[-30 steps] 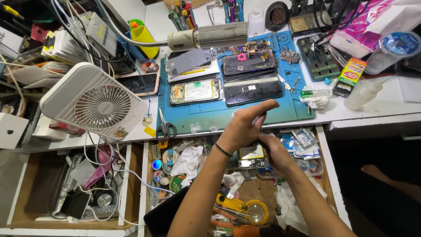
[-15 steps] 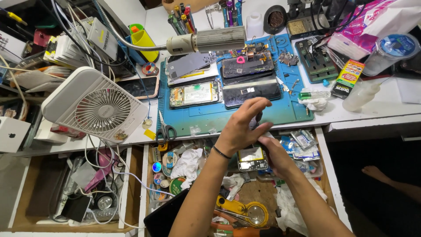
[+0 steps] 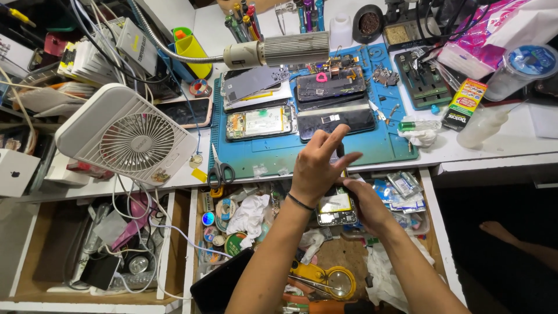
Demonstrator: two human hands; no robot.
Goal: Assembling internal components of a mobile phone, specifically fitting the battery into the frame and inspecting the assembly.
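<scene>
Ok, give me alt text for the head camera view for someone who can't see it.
A person's left hand and right hand hold an opened phone over a cluttered open drawer. Beyond them a blue work mat carries more dismantled phones, with a white fan and scissors to the left.

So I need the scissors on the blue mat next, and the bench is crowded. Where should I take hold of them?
Take the scissors by the two black handle loops, coming from the drawer side. They lie flat at the blue mat's front left corner with the loops nearest you and the blades pointing away, towards the white fan.
</scene>
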